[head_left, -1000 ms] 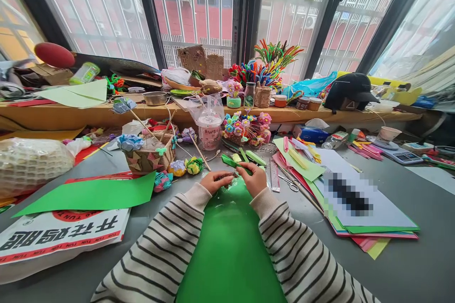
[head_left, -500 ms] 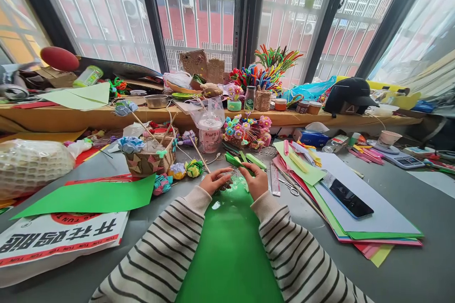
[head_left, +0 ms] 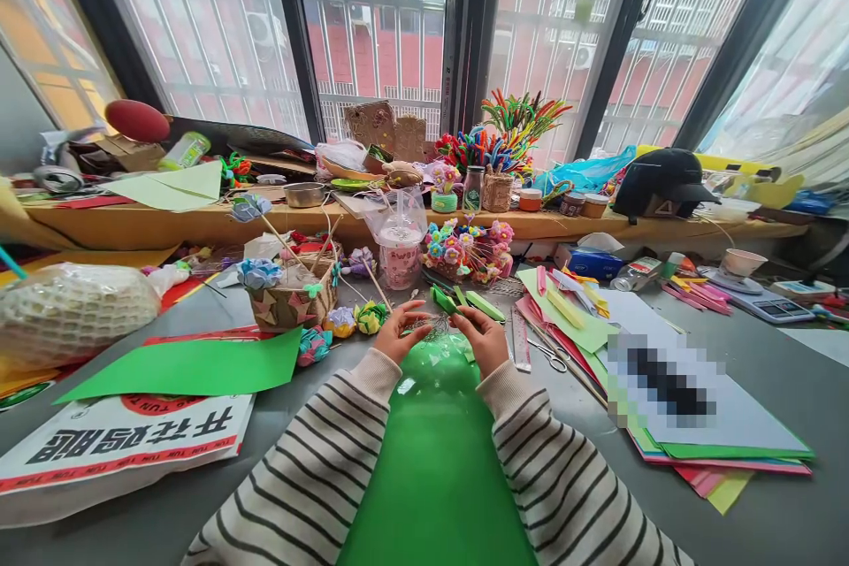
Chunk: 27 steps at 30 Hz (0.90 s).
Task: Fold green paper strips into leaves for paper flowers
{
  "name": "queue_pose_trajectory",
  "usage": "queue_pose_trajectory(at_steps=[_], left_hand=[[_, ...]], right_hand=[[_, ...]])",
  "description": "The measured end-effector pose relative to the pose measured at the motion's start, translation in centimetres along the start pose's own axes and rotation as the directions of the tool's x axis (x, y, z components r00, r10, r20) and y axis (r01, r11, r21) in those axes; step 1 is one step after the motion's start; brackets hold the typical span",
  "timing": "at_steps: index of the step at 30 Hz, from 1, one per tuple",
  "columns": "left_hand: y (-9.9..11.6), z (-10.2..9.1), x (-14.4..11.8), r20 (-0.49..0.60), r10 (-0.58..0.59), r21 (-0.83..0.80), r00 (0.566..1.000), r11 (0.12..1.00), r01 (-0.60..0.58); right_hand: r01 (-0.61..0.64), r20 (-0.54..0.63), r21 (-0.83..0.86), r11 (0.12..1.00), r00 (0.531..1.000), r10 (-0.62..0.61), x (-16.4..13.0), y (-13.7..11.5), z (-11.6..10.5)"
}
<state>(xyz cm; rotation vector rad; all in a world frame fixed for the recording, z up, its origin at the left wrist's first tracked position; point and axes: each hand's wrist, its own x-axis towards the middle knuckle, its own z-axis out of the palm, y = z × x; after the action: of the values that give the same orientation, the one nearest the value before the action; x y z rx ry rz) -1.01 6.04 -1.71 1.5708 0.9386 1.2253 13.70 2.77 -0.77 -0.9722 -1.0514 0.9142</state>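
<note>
A tangle of thin dark wire (head_left: 438, 329) sits between my two hands, just above the far end of a glossy green sheet (head_left: 431, 460). My left hand (head_left: 401, 329) is at its left side, thumb and forefinger apart, the thumb tip near the strands. Closed in a pinch, my right hand (head_left: 483, 336) grips a folded green paper strip (head_left: 443, 299) at the wire's right side. Its fingertips partly hide where strip and wire meet. Beyond the hands lie more green paper strips (head_left: 485, 306).
Scissors (head_left: 552, 357) and a ruler (head_left: 521, 340) lie right of my hands, beside stacked coloured paper (head_left: 743, 424). To the left are a basket of paper flowers (head_left: 292, 305), a green sheet (head_left: 192, 367) and a printed bag (head_left: 133, 451). A lidded cup (head_left: 400, 261) stands behind.
The fingers of my left hand have spread and drawn off the wire tangle. My right hand stays pinched at about the same place. The whole view has shifted slightly.
</note>
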Motion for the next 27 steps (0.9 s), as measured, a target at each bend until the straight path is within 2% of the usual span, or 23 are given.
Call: queue_pose_trajectory(at_steps=[3,6,8,10,13,17,20,23,27], left_hand=[[0.5,0.0,-0.3,-0.019,0.107,0.213,0.994,0.972,-0.100],[1.4,0.5,-0.7,0.001,0.321,0.451,0.947,0.845,-0.287],[2.0,1.0,-1.0,0.014,0.414,0.555,0.910,0.754,-0.351],[2.5,1.4,-1.2,0.039,0.443,0.634,0.895,0.681,-0.365],[2.8,1.7,-1.3,0.072,0.432,0.710,0.899,0.611,-0.350],[3.0,1.4,-1.5,0.112,0.388,0.717,0.915,0.606,-0.345],[3.0,1.1,-1.4,0.132,0.357,0.654,0.925,0.670,-0.352],[2.7,0.9,-1.3,0.124,0.390,0.573,0.912,0.722,-0.387],[2.6,0.9,-1.5,0.150,0.422,0.597,0.894,0.682,-0.422]], right_hand=[[-0.018,-0.004,0.028,0.999,1.000,0.018,0.0,-0.1,0.0],[-0.025,0.010,0.047,0.999,1.000,0.025,-0.1,-0.2,0.1],[-0.039,0.008,0.068,0.997,0.999,0.038,-0.1,-0.2,0.1],[-0.055,0.002,0.094,0.994,0.998,0.055,-0.1,-0.2,0.2],[-0.053,0.004,0.107,0.993,0.999,0.053,-0.1,-0.2,0.3],[-0.071,-0.013,0.123,0.990,0.997,0.073,-0.1,-0.1,0.3],[-0.125,-0.023,0.183,0.975,0.991,0.131,-0.1,0.0,0.3],[-0.170,-0.016,0.260,0.951,0.984,0.180,0.0,0.0,0.4],[-0.218,-0.039,0.318,0.922,0.969,0.243,-0.1,-0.4,0.5]])
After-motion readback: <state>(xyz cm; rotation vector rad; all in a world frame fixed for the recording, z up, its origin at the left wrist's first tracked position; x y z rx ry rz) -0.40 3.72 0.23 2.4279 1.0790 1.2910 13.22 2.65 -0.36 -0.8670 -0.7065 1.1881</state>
